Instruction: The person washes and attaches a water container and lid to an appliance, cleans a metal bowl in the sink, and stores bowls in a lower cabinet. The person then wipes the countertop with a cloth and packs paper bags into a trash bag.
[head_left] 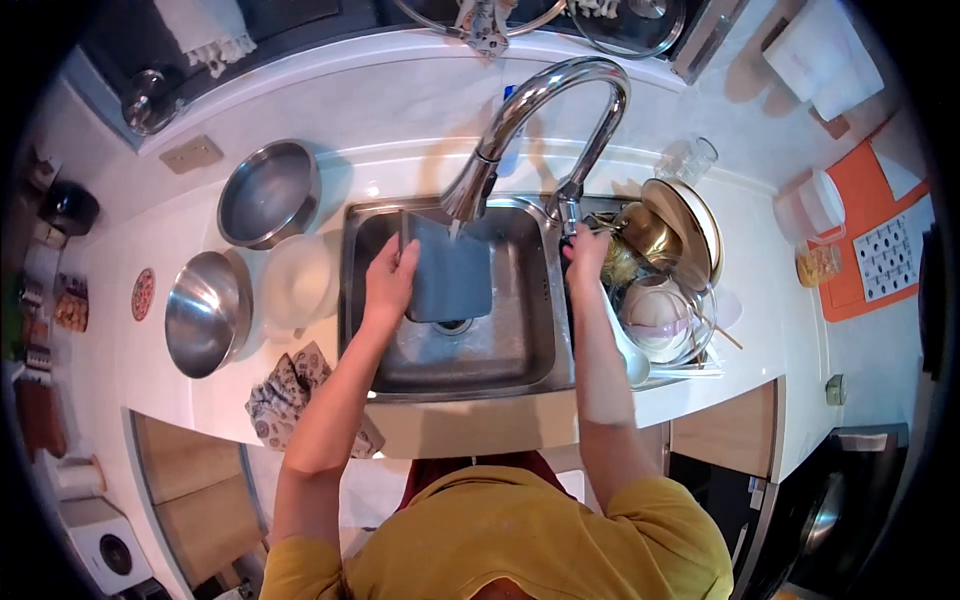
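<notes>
My left hand [392,277] is closed on the left edge of a grey-blue rectangular piece [450,270], flat like a board or shallow tray; its exact kind is unclear. It is held over the steel sink [465,380], below the spout of the tall chrome faucet [468,185], where a little water shows. At the faucet's base, my right hand [588,252] has its fingers closed around the small handle [571,213]. Just right of that hand stands a dish rack piled with a gold-coloured pot [648,235], a bowl [655,318] and a white ladle-like utensil [628,355].
Left of the sink are two steel bowls [268,195] [208,315], a translucent bowl [298,280] and a patterned cloth [285,400]. On the right are a clear glass [698,158], a plastic tub [810,207], a grater [893,255] and an orange mat [845,295].
</notes>
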